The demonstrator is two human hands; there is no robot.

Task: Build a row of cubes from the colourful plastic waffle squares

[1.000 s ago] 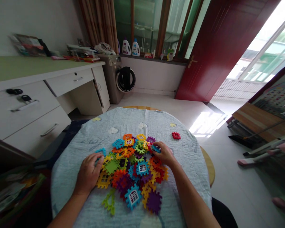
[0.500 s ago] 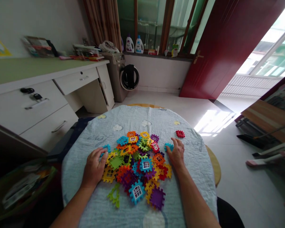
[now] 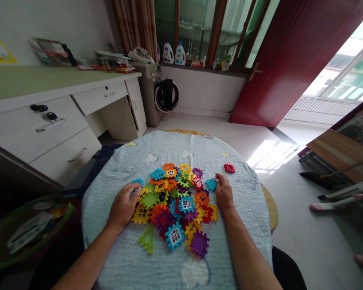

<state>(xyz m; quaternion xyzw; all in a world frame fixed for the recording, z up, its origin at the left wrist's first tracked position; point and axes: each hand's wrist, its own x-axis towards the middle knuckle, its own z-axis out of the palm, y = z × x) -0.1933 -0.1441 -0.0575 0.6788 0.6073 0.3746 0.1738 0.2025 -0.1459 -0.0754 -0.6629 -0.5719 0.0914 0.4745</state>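
A heap of colourful plastic interlocking building blocks [image 3: 166,219] with notched edges lies on the cloth-covered round table. At its left side, my left hand [image 3: 124,204] has its thumb and fingers closed on a blue building block [image 3: 137,181], mostly hidden by the fingers. On the right, my right hand [image 3: 224,191] is curled, pinching the edge of another blue building block [image 3: 211,185] beside the heap. A red building block [image 3: 229,168] lies apart at the far right. A green triangular block [image 3: 147,239] rests nearest me at the left.
The light blue tablecloth [image 3: 121,262] covers the round table. A basket [image 3: 33,229] with things in it stands at the lower left, below a white desk [image 3: 66,129]. A stool [image 3: 269,205] shows past the table's right edge. Part of a person's leg appears farther right.
My right hand's fingers have curled in, and the blue block by it has turned and shows more fully. My left hand stays with its blue block. The view has shifted slightly.
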